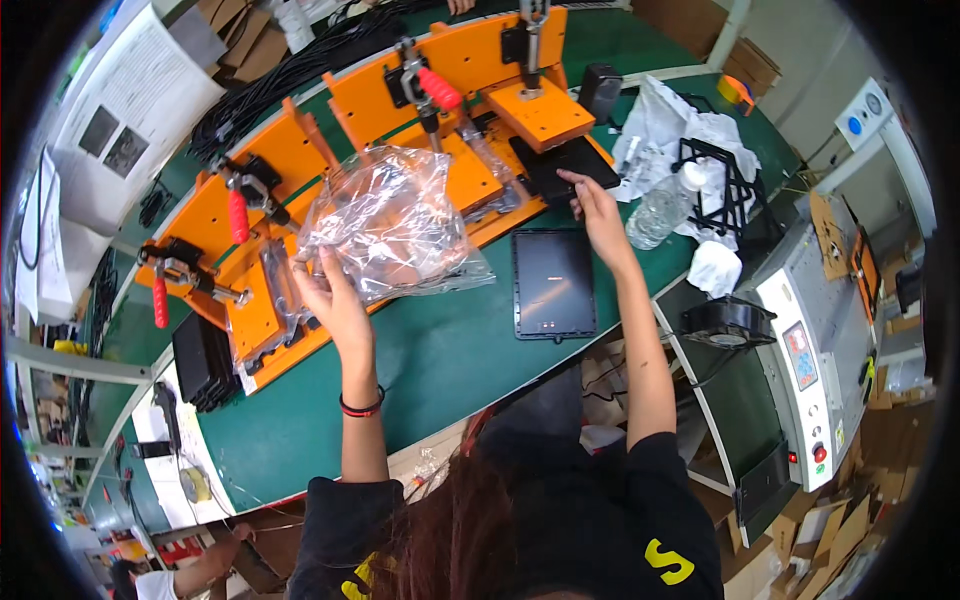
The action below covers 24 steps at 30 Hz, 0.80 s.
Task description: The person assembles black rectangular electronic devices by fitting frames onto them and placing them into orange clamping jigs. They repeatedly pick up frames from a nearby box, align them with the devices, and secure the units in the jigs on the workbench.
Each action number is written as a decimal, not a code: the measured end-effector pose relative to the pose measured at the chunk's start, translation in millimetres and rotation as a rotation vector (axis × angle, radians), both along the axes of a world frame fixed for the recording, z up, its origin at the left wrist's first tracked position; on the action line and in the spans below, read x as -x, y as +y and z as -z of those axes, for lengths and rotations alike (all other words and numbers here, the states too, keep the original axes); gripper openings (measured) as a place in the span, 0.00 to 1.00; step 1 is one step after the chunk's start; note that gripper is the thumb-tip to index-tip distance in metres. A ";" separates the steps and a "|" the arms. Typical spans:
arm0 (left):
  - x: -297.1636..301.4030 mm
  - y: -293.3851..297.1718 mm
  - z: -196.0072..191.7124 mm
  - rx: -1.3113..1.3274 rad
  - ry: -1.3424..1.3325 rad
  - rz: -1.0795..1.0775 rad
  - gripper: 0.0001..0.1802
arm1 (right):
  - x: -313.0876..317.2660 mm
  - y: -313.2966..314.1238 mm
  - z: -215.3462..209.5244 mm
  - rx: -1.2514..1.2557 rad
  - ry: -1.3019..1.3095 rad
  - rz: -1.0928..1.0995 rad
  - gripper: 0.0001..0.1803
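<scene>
My left hand [335,300] grips the lower edge of a crumpled clear plastic bag [385,220] and holds it up over the orange clamp fixture [300,160]. My right hand [598,208] reaches forward, fingertips resting on a black flat panel [560,160] lying on the fixture's right end. A second black flat panel [553,282] lies on the green tabletop [430,360] just below that hand. A red and black band circles my left wrist.
Red-handled toggle clamps [238,215] stand on the fixture. A stack of black panels [203,362] sits at the left. A clear water bottle [657,212], white bags and a black wire frame [725,180] lie at the right, beside a grey machine [815,350]. Black cables [280,80] pile at the back.
</scene>
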<state>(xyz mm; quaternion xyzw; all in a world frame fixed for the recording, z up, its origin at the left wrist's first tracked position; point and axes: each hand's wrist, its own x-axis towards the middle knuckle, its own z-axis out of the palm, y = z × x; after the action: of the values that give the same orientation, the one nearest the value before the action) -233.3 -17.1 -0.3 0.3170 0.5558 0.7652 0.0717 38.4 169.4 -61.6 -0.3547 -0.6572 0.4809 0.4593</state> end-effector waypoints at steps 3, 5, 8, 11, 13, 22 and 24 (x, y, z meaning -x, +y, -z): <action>7.7 -4.5 6.3 0.008 -0.046 0.035 0.08 | 7.0 33.8 12.8 0.008 0.003 -0.100 0.18; 9.5 -4.1 7.6 0.000 -0.074 0.062 0.09 | 9.1 51.9 19.7 0.055 -0.068 -0.112 0.20; 15.6 -3.3 16.0 -0.011 -0.116 0.101 0.11 | 18.0 55.0 0.1 0.129 -0.149 -0.279 0.20; 18.7 -6.1 20.6 -0.002 -0.276 0.147 0.11 | 18.7 54.8 -4.2 0.138 -0.205 -0.368 0.21; 19.5 -10.4 21.7 -0.002 -0.287 0.156 0.12 | 12.2 54.3 -2.0 0.141 -0.173 -0.440 0.21; 26.0 -20.3 22.6 0.010 -0.322 0.166 0.16 | 11.6 81.7 -4.0 0.326 -0.327 -0.166 0.19; 24.2 -18.2 21.1 0.014 -0.322 0.200 0.16 | 14.7 86.5 -3.3 0.275 -0.443 -0.127 0.19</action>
<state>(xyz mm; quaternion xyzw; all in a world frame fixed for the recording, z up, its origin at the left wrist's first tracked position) -257.4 -35.3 -21.4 0.2438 0.5081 0.7912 0.2375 23.7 255.9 -58.4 -0.4684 -0.6912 0.5041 0.2206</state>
